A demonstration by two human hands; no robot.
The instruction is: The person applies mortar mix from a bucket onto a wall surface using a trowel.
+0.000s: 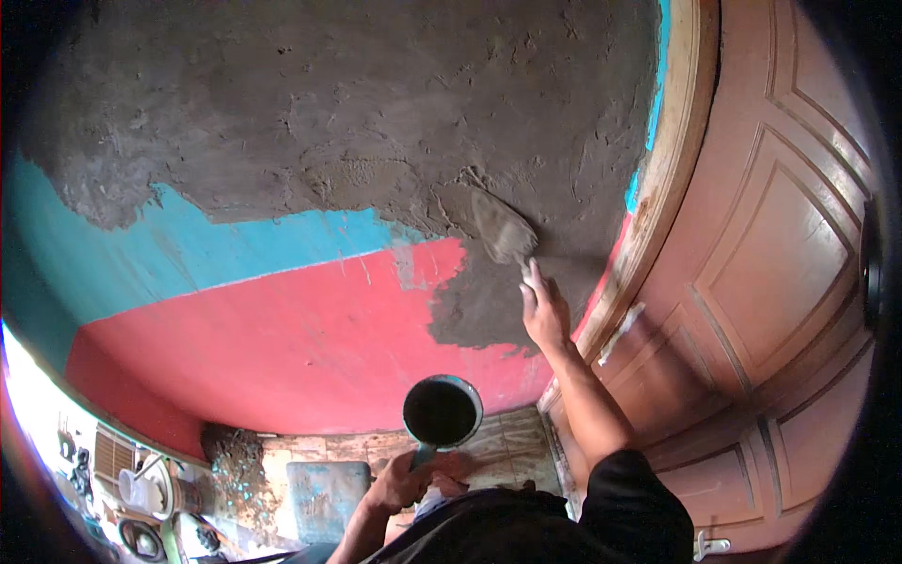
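My right hand (546,308) is closed around the handle of a trowel (503,228), its blade laid against the wall in wet grey mortar (395,103). Below and to the left, my left hand (399,484) grips the handle of a round dark dipper (443,412), held upright near my body. The dipper's inside looks dark; I cannot make out how full it is. Mortar covers the wall's upper part and a patch under the trowel. Turquoise paint (216,246) and, below it, pink paint (282,343) show where the coat stops.
A wooden door frame (678,141) and a brown panelled door (775,244) stand at the right. On the floor sit a blue-grey stool or box (327,498) and a heap of rubble (237,470). Household items, including a white container (141,491), crowd the lower left.
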